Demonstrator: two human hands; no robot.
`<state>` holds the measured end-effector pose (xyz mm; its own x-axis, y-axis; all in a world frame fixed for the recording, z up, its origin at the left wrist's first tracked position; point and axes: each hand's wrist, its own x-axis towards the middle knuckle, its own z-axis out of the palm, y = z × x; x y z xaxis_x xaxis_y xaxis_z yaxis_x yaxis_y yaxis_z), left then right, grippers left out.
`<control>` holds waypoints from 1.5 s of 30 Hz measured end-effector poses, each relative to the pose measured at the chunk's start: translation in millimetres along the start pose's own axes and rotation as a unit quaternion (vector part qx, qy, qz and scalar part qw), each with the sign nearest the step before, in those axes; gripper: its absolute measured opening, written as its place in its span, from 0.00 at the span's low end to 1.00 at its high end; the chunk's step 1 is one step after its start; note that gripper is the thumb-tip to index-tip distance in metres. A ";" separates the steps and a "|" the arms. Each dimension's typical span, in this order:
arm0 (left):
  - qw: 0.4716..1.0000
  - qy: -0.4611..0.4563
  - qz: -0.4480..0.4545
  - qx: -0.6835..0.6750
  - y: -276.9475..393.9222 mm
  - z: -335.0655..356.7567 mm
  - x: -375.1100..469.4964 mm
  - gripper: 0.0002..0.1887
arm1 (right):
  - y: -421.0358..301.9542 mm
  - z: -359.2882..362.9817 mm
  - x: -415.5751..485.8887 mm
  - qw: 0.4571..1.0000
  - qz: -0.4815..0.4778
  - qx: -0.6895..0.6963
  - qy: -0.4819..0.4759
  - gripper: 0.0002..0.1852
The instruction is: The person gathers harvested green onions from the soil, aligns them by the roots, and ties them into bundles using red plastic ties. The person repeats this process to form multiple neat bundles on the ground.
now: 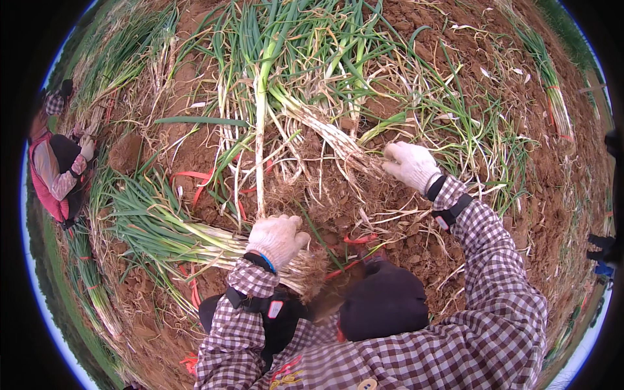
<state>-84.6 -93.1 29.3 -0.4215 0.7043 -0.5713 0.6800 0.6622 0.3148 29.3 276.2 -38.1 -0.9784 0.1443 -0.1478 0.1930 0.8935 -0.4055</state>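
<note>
My left hand (278, 241), in a white knit glove, is closed around the root end of a long green onion stalk (261, 146) that points away from me. Beneath that hand lies a gathered bunch of green onions (195, 243), its leaves to the left and its roots by my knees. My right hand (411, 165), also gloved, has curled fingers at the root end of a slanting clump of green onions (326, 129). Whether those fingers grip the roots is hidden. Beyond both hands spreads a loose pile of green onions (302, 53).
Red ties (197, 183) lie on the brown soil (434, 253). A tied bundle (558, 105) rests at far right, another bundle (95, 287) at lower left. Another person (61, 170) crouches at the left edge. My dark-clad knee (382, 302) is close below my hands.
</note>
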 end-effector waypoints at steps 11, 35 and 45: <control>1.000 0.009 -0.013 -0.012 8.0 -10.0 -6.6 0.21 | -88.5 -46.1 58.0 0.981 0.079 0.016 -0.175 0.31; 0.373 -0.036 -0.120 -0.919 90.6 102.9 27.8 0.18 | -142.4 21.1 -44.7 0.983 0.081 0.152 -0.063 0.23; 0.488 -0.012 -0.138 -0.862 69.7 102.8 14.4 0.18 | -111.1 12.0 -22.3 0.846 0.217 0.427 -0.234 0.26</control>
<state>18.5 -63.1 -34.9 -0.3329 0.5378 -0.7745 -0.9240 -0.0223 0.3817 30.6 168.6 -0.6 -0.7042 0.0176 -0.7098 0.7049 0.1374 -0.6959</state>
